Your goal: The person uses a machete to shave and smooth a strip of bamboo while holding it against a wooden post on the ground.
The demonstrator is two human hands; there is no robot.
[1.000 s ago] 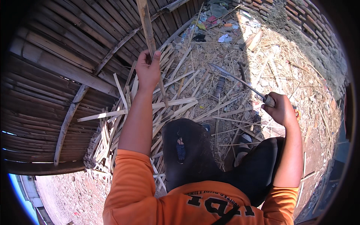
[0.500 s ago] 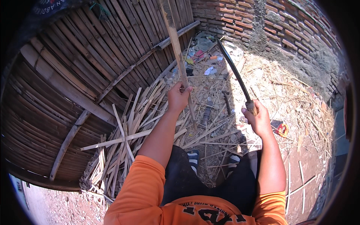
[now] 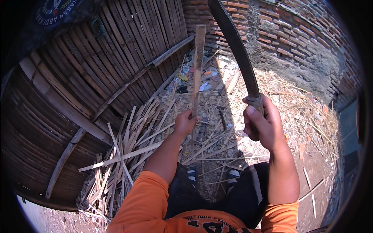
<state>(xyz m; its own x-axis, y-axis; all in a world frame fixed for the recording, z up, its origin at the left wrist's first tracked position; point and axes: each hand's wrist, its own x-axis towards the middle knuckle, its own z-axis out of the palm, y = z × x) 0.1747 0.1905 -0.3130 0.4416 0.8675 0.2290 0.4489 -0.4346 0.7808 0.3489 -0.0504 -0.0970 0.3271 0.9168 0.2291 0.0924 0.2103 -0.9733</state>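
My left hand [image 3: 184,123] is closed around the lower part of a long, flat bamboo slat [image 3: 198,66], which stands nearly upright in front of me. The slat's lower end is down among scraps on the ground. In my right hand [image 3: 267,125], fingers wrapped round its wooden handle, is a machete [image 3: 241,52]. Its dark, slightly curved blade points up, to the right of the slat and apart from it.
Split strips [image 3: 116,167] lie in a heap on the left, below a bamboo-slat wall [image 3: 116,50]. A brick wall [image 3: 287,39] stands at the far right. A hammer-like tool [image 3: 222,116] and a plastic bottle [image 3: 202,130] lie among shavings between them.
My right hand has risen with the machete, and the blade stands higher and nearer. The slat has straightened upright and its top has come lower, with my left hand lower on it.
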